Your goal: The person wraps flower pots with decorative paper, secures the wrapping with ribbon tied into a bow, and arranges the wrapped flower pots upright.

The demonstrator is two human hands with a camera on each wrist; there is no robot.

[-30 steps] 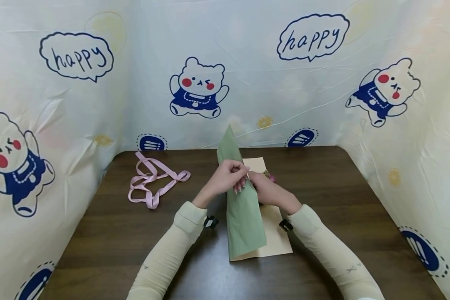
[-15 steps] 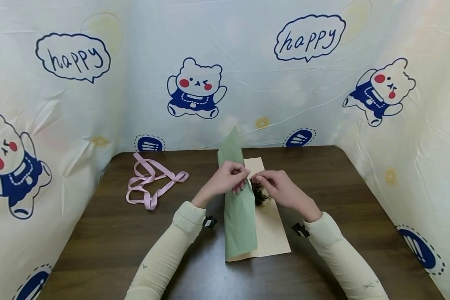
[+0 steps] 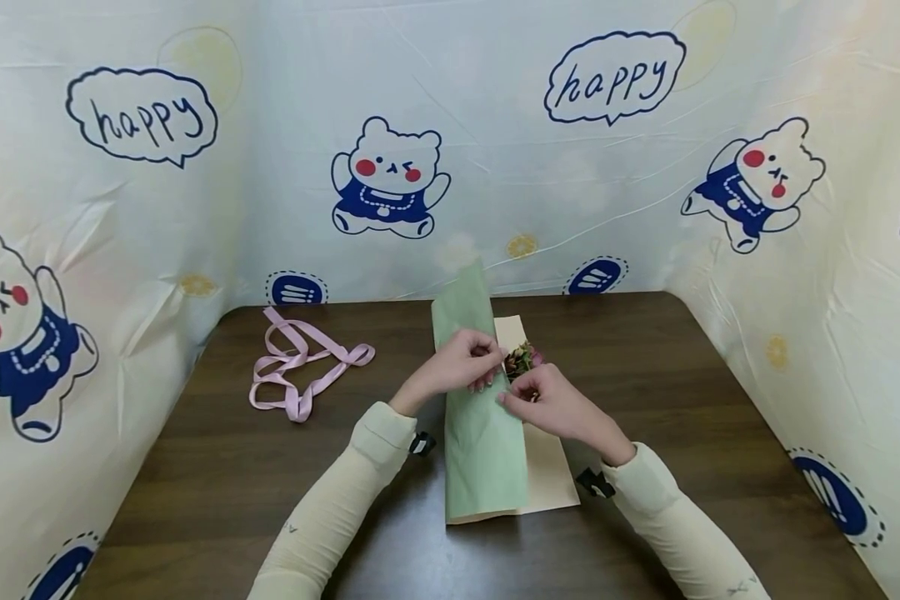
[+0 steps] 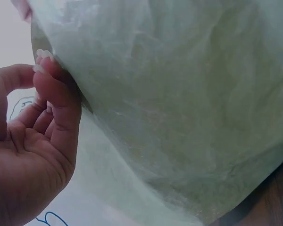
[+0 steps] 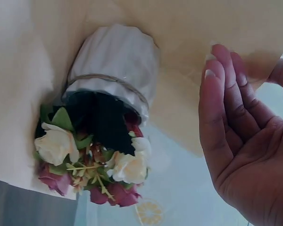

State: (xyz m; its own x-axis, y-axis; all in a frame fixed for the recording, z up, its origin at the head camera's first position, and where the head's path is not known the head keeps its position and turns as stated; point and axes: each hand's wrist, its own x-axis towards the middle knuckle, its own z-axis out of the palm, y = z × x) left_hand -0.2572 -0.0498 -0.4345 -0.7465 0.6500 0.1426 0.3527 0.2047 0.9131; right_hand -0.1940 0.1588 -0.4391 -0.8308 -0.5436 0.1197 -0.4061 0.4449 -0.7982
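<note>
The large sheet of wrapping paper, pale green outside and beige inside [image 3: 487,458], is lying lengthwise on the dark brown wooden counter [image 3: 232,483], its green flap folding over from the left. Within it, a white ribbed pot tied with twine [image 5: 115,54] is lying on its side, its cream and pink flowers [image 5: 56,147] pointing toward the backdrop. Your right hand [image 3: 555,402] is now working lower along the flap's edge than half a second ago, and more blossom is showing; you seem to be controlling the flap at two places. Your left hand [image 3: 461,362] is curling its fingers and pinching the edge higher up; your right thumb and fingers are pinching it between them. Left of you, a loose pink satin ribbon [image 3: 297,406] is lying tangled. Behind, the pale cartoon-bear backdrop [image 3: 495,208] is reading "happy" twice; no brand is showing.
</note>
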